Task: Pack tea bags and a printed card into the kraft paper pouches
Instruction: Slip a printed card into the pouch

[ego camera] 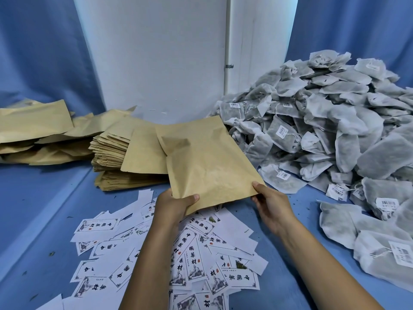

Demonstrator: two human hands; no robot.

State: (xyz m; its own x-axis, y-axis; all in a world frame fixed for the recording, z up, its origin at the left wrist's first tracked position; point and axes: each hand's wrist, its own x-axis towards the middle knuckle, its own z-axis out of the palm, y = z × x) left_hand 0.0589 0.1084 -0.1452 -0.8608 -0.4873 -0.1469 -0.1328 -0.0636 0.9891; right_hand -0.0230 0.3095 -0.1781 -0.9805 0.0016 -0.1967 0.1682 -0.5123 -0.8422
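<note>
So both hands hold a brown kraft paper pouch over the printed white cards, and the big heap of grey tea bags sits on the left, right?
Not quite. The head view shows the heap of grey tea bags on the right; stacked pouches lie left. Both the left hand and right hand do hold the brown kraft paper pouch over the printed white cards.

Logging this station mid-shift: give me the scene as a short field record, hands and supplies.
held item: kraft pouch, gripped at its near edge by both hands
left hand: grips near-left corner
right hand: pinches near-right corner
empty pouches: stacked, left of centre
tea bags: heaped right
printed cards: scattered below the hands
surface: blue cloth
</note>
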